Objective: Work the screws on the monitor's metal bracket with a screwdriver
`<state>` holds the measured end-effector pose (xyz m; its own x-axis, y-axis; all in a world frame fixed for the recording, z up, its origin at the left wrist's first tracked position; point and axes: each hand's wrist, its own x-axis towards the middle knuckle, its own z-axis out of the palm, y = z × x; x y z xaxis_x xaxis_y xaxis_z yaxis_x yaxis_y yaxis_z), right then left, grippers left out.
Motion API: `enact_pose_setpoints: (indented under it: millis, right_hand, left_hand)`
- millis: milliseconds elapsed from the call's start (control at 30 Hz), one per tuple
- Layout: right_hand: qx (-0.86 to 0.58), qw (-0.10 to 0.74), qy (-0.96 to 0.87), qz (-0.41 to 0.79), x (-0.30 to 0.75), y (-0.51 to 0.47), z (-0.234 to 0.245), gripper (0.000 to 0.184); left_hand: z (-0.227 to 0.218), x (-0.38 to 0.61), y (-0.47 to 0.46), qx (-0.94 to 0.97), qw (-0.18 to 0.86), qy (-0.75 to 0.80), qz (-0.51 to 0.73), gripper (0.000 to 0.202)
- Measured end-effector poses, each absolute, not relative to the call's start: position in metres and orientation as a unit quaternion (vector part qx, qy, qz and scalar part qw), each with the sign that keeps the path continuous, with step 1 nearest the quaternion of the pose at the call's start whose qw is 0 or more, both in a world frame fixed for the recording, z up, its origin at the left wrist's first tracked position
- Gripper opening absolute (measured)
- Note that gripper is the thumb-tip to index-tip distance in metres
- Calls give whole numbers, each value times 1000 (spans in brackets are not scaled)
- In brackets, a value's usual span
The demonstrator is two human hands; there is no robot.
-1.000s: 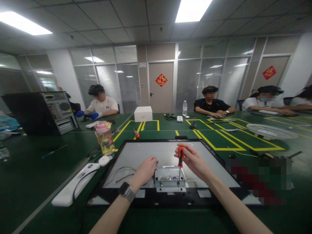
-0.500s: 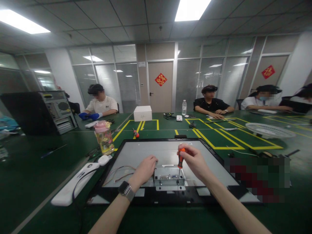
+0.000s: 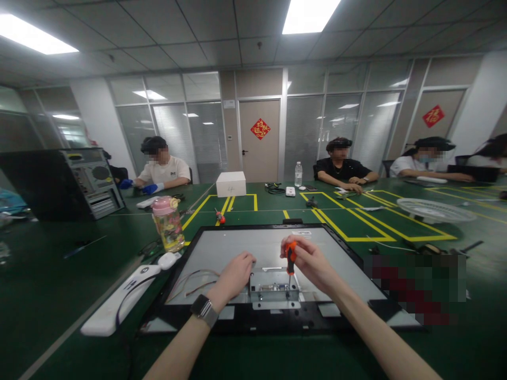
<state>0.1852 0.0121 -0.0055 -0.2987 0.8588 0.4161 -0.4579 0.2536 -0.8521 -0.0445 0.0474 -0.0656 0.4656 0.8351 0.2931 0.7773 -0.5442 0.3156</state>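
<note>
A large flat display panel (image 3: 202, 253) with a black frame lies face down on the green table in front of me. On its near middle sits a metal bracket (image 3: 258, 305) with a row of connectors. My left hand (image 3: 233, 274) wears a watch; its curled fingers rest against the bracket's left side, with the thumb mostly hidden. My right hand (image 3: 315, 264) grips an orange and black screwdriver (image 3: 290, 258) by its handle. The shaft points down, almost upright, at the bracket's right part. Whether its tip touches a screw is too small to tell. Thin cables (image 3: 194, 278) lie left of the bracket.
Left of the panel are a white power strip (image 3: 114, 301), a pink-lidded bottle (image 3: 166, 224) and an open computer case (image 3: 59, 182). Beyond it stand a white box (image 3: 231, 184) and a water bottle (image 3: 298, 174). A white round rack (image 3: 433, 210) is at right. Several people sit across the table.
The top of the screwdriver and my right hand have shifted slightly left. My left hand stays at the bracket. A co-worker's blue-gloved hands at far left have moved apart.
</note>
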Motion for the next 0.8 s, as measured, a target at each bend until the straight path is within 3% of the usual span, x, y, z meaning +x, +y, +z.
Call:
enact_pose_setpoints:
  millis: [800]
  right_hand:
    - [-195, 556, -590, 552, 188, 14, -1, 28]
  left_hand:
    - [-67, -45, 49, 855, 65, 472, 208, 35]
